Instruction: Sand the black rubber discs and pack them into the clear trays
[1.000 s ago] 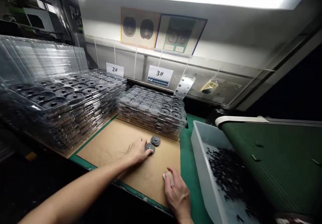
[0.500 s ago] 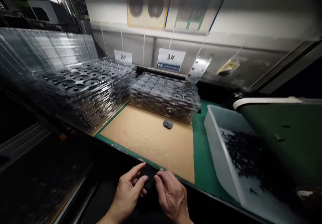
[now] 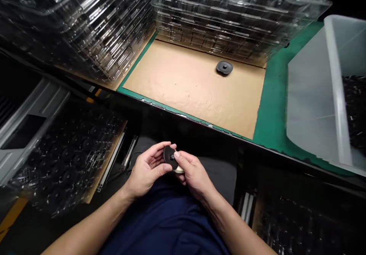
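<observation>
Over my lap I hold a round black plastic disc (image 3: 169, 162) with a small post at its centre, tilted up on edge. My left hand (image 3: 147, 167) pinches its left side between thumb and fingers. At the disc's right side my right hand (image 3: 193, 169) is closed, its thumb beside the centre post. A cream-coloured piece (image 3: 178, 170) shows under the right thumb; I cannot tell whether it is part of the disc. Another black disc part (image 3: 224, 68) lies post-up on the brown cardboard sheet (image 3: 185, 91), beyond my hands.
Stacked clear plastic trays (image 3: 94, 29) stand at the left, and another tray stack (image 3: 211, 22) at the back. A whitish bin (image 3: 310, 106) with dark bits sits right on the green bench top (image 3: 271, 106). Lower left, a tray of black discs (image 3: 68, 152) lies below the bench.
The view has tipped down and come closer, so the bench's back wall is out of sight. Both hands stay on the disc, which now faces up more plainly.
</observation>
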`<move>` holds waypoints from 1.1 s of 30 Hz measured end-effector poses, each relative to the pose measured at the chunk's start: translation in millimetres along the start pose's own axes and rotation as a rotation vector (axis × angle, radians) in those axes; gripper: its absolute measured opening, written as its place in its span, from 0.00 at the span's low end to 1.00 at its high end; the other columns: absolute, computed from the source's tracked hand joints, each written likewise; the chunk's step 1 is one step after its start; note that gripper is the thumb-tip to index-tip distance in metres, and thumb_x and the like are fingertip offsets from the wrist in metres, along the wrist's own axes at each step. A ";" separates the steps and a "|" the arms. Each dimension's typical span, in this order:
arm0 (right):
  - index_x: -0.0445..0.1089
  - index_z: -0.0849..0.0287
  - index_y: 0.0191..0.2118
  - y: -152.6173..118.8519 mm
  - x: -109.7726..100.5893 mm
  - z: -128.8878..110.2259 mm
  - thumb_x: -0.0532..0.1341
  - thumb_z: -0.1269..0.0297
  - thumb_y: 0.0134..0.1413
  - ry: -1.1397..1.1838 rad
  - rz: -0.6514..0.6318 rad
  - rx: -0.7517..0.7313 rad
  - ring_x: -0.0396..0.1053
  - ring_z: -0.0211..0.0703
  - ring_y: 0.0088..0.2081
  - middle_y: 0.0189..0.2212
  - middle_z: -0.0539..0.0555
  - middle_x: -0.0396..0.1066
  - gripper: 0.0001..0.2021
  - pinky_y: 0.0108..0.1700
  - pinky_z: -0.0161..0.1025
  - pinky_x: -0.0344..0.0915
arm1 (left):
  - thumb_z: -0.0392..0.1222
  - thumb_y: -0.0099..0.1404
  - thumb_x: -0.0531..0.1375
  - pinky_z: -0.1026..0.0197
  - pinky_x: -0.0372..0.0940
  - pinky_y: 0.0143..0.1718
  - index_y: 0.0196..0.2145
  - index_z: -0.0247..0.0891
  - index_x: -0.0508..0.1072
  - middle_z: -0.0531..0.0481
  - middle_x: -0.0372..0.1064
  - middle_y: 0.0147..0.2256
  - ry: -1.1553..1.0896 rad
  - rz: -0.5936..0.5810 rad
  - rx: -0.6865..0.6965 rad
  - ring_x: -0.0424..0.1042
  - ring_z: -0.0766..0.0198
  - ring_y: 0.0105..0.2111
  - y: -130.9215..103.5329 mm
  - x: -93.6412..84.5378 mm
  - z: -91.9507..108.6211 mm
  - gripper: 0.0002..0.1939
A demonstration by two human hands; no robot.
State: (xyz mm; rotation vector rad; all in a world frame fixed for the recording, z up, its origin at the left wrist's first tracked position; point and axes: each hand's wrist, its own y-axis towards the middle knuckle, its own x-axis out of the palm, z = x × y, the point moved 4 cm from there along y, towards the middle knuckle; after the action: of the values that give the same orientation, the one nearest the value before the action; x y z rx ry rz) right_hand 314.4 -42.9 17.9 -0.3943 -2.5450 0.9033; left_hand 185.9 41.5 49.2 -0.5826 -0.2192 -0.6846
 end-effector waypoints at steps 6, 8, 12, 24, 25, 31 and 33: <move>0.65 0.58 0.64 -16.4 -32.7 -50.7 0.63 0.46 0.64 -0.287 0.371 -0.337 0.67 0.36 0.24 0.30 0.49 0.71 0.30 0.21 0.31 0.61 | 0.43 0.63 0.72 0.55 0.70 0.57 0.55 0.37 0.77 0.36 0.76 0.58 -0.290 0.131 -0.013 0.77 0.51 0.55 3.9 12.7 15.9 0.23; 0.67 0.57 0.63 -27.8 -32.5 -65.2 0.64 0.49 0.64 -0.295 0.366 -0.393 0.69 0.37 0.27 0.34 0.51 0.74 0.28 0.24 0.32 0.65 | 0.42 0.63 0.72 0.56 0.70 0.57 0.55 0.38 0.77 0.37 0.76 0.58 -0.306 0.128 -0.006 0.77 0.51 0.56 2.4 15.7 22.9 0.23; 0.75 0.56 0.49 -51.3 -14.1 -90.1 0.64 0.58 0.67 -0.513 0.242 -0.564 0.71 0.36 0.30 0.34 0.50 0.76 0.11 0.31 0.33 0.69 | 0.40 0.61 0.73 0.56 0.70 0.56 0.54 0.40 0.78 0.39 0.76 0.58 -0.278 0.097 0.002 0.76 0.51 0.56 -1.4 19.9 32.8 0.24; 0.72 0.57 0.42 -68.3 2.4 -102.0 0.61 0.68 0.68 -0.800 0.279 -0.798 0.66 0.34 0.28 0.30 0.48 0.71 0.03 0.32 0.33 0.65 | 0.38 0.59 0.74 0.54 0.70 0.58 0.56 0.41 0.78 0.39 0.75 0.59 -0.255 0.083 0.025 0.75 0.49 0.58 -6.3 25.2 34.4 0.26; 0.72 0.57 0.42 -68.7 2.6 -101.7 0.60 0.68 0.68 -0.806 0.265 -0.797 0.66 0.34 0.28 0.30 0.48 0.71 0.03 0.32 0.33 0.64 | 0.38 0.59 0.74 0.55 0.70 0.58 0.56 0.41 0.78 0.39 0.75 0.59 -0.252 0.077 0.028 0.75 0.50 0.58 -6.6 25.6 34.3 0.26; 0.71 0.57 0.42 -70.5 1.7 -103.9 0.60 0.69 0.68 -0.842 0.281 -0.827 0.67 0.36 0.29 0.31 0.49 0.71 0.03 0.33 0.34 0.65 | 0.38 0.59 0.75 0.54 0.70 0.59 0.55 0.42 0.78 0.39 0.75 0.59 -0.252 0.079 0.036 0.75 0.49 0.58 -8.3 28.0 35.6 0.26; 0.71 0.56 0.42 -70.5 2.6 -104.2 0.60 0.69 0.68 -0.843 0.264 -0.816 0.66 0.35 0.28 0.30 0.48 0.70 0.03 0.32 0.33 0.65 | 0.39 0.59 0.75 0.52 0.69 0.60 0.55 0.42 0.78 0.39 0.75 0.59 -0.250 0.083 0.040 0.74 0.48 0.59 -8.7 28.4 36.7 0.27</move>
State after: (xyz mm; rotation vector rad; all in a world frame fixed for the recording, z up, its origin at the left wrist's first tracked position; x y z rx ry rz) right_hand 351.7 -39.2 137.9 -0.7009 -3.6585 -0.0076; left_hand 201.6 41.9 93.7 -0.6348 -0.4380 -0.5248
